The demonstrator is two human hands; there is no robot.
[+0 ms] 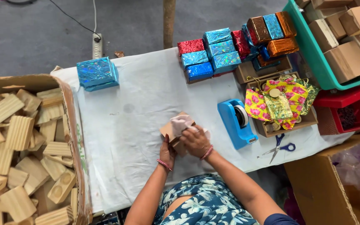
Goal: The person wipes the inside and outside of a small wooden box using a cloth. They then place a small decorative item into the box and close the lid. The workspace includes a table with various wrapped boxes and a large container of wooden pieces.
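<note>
Left hand (167,153): fingers wrapped round the near-left edge of a small brown box (172,130) — steadying it on the desk (138,108).
Right hand (196,141): fingers pressed down on a pink cloth (181,123), which lies over the top of the box; grasping the cloth against it.
Box position: directly under both sets of fingers, on the white cover of the desk, near the front edge.
Tape dispenser (236,123): blue, just right of the right fingers, apart from them.
Scissors (280,147): blue-handled, further right, near the desk edge.
Blue wrapped box (97,73): well beyond the left fingers, alone.
Stack of foil-wrapped boxes (207,54): far side — red and blue.
Carton of wooden blocks (21,150): well left of the left fingers.
</note>
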